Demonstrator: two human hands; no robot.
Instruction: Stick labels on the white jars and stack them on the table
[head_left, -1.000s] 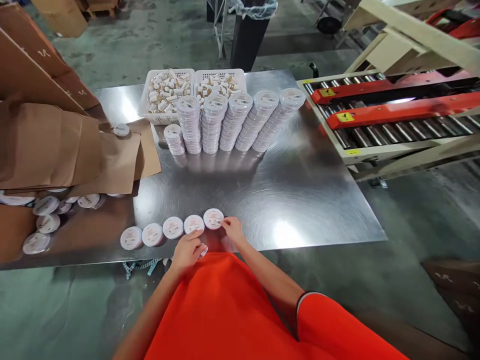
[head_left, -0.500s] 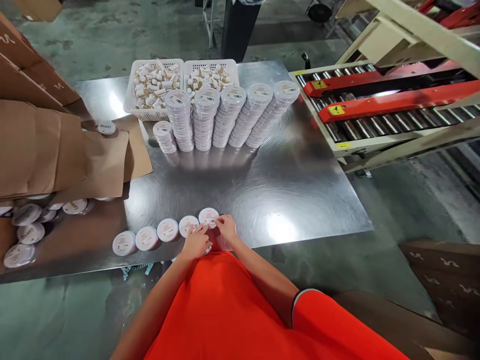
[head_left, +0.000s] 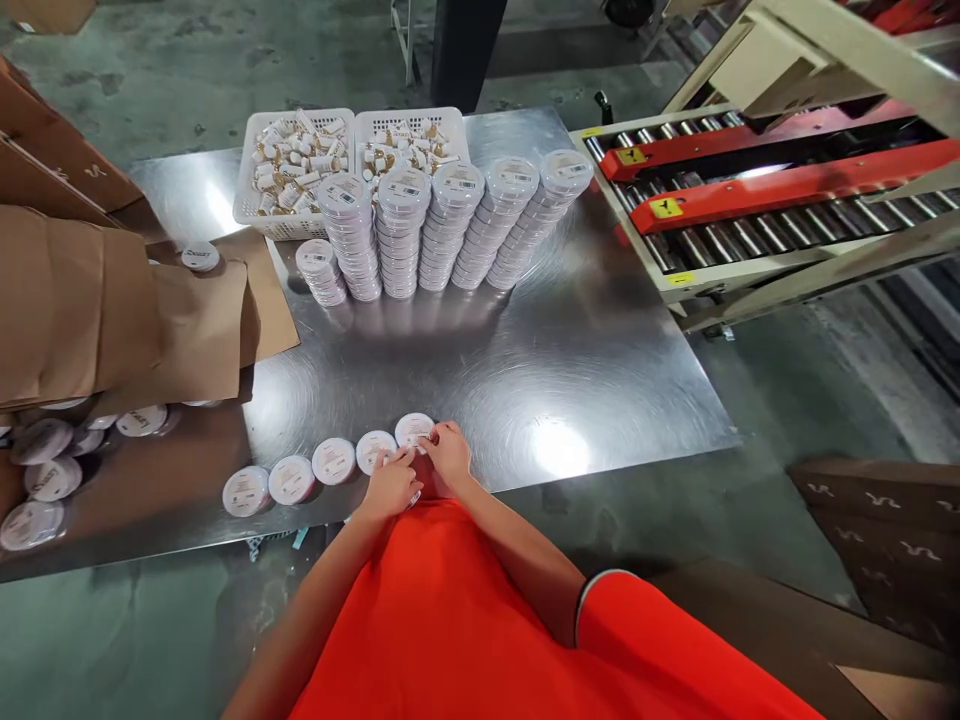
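Several round white-lidded containers stand in a row near the table's front edge, from a leftmost one [head_left: 246, 491] to a rightmost one [head_left: 415, 429]. My right hand [head_left: 448, 452] has its fingers pinched together at the right side of the rightmost container's labelled lid; what is between them is too small to make out. My left hand [head_left: 391, 484] rests just below that container, its fingertips by the lower edges of the last two lids. A small printed label piece [head_left: 415, 498] shows beside my left hand. Whether the left fingers grip it is unclear.
Tall stacks of the same containers [head_left: 457, 230] stand at the back of the metal table [head_left: 600, 370]. Behind them, white baskets [head_left: 244, 180] hold small bottles. Brown cardboard [head_left: 202, 320] and loose containers [head_left: 54, 478] lie at left. A roller conveyor [head_left: 712, 245] adjoins the right side.
The camera view has shifted slightly. My right hand has moved a little further over the rightmost lid, its fingers more bent. My left hand has hardly moved.
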